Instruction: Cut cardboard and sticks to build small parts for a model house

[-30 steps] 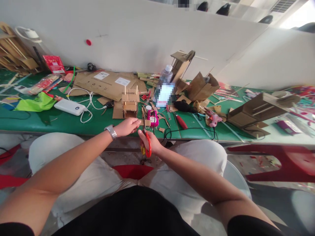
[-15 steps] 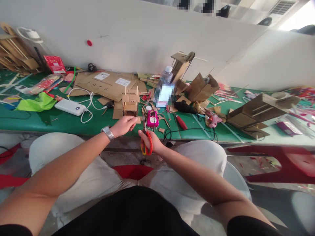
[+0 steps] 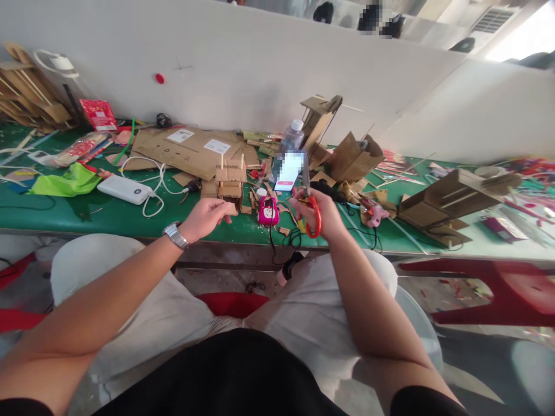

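My left hand (image 3: pixel 206 218) pinches a small piece of cardboard (image 3: pixel 228 209) just in front of a little cardboard structure (image 3: pixel 230 180) with sticks poking up from its top. Orange-red-handled scissors (image 3: pixel 315 217) are gripped in my right hand (image 3: pixel 323 215), their blades pointing away over the table. Between my hands lies a magenta case (image 3: pixel 268 212) with a white cartoon face and a black cord. Small cardboard scraps (image 3: pixel 284 230) are scattered near it.
A lit phone (image 3: pixel 289 172) leans by a plastic bottle (image 3: pixel 293 136). Larger cardboard models (image 3: pixel 446 199) stand on the right. To the left are a white power bank (image 3: pixel 124 189) with a cable, green film (image 3: pixel 67 180) and a flattened carton (image 3: pixel 173 151).
My right hand has carried the scissors right, away from the magenta case. My left hand has drawn slightly left and nearer me, still pinching the cardboard piece.
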Demonstrator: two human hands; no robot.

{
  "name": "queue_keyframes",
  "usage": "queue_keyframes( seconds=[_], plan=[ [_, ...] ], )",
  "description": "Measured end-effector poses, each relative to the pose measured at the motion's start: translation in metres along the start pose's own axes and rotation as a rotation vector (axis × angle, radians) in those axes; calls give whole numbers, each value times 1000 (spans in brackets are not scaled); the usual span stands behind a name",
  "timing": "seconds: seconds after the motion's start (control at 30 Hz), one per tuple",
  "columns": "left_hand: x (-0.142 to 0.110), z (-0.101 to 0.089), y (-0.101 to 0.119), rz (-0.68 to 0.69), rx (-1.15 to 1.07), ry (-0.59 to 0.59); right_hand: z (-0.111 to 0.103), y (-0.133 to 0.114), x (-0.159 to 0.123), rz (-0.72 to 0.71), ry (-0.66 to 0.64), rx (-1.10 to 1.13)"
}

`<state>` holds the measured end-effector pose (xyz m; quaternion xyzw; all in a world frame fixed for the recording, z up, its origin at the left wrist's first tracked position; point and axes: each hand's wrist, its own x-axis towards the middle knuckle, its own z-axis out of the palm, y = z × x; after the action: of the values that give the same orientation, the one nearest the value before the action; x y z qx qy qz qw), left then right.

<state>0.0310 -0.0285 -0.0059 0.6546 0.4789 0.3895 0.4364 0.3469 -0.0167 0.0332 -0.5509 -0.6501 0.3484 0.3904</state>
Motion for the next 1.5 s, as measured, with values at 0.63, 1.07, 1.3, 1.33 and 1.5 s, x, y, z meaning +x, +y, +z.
queue_keyframes(
  seconds=[0.63, 1.07, 1.3, 1.33, 1.5],
  plan=[
    [-3, 4, 0, 20, 21, -16, 3, 44, 50, 201, -130, -784],
    [-4, 6, 4, 24, 38, 19, -85, -49, -8, 17, 160, 136],
    [-6, 8, 5, 49, -77, 6, -81, -130, -59, -372, 65, 382],
    [-7, 9, 5, 49, -104, -8, -74, -129, -58, -389, 51, 378],
    [-10, 14, 6, 81, -299, -121, -30, -76, -28, -99, -121, 287]
  ],
)
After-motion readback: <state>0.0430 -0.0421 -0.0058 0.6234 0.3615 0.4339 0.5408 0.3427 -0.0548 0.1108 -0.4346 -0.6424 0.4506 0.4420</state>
